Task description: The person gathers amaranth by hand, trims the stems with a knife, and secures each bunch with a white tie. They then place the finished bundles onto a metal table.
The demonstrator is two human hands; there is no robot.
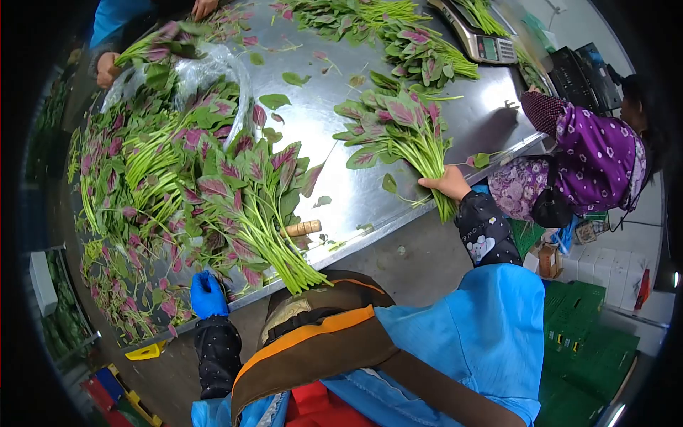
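My bare right hand (449, 183) grips the stems of a bunch of red-and-green amaranth (409, 135) at the table's front edge. Its leaves point away from me over the metal. My left hand (208, 294), in a blue glove, is closed at the edge near loose leaves; what its fingers hold, if anything, is hidden. Between my hands another amaranth bunch (260, 206) lies with its stem ends over the edge by my apron. A wooden handle (302, 228) sticks out beside those stems; its other end is covered.
A big amaranth heap (149, 164) and a clear plastic bag (213, 71) cover the left side. More bunches (427, 57) lie near a weighing scale (487, 46). A person in purple (597, 153) stands right; another person's hand (108, 69) holds greens at upper left. Green crates (576, 341) stand lower right.
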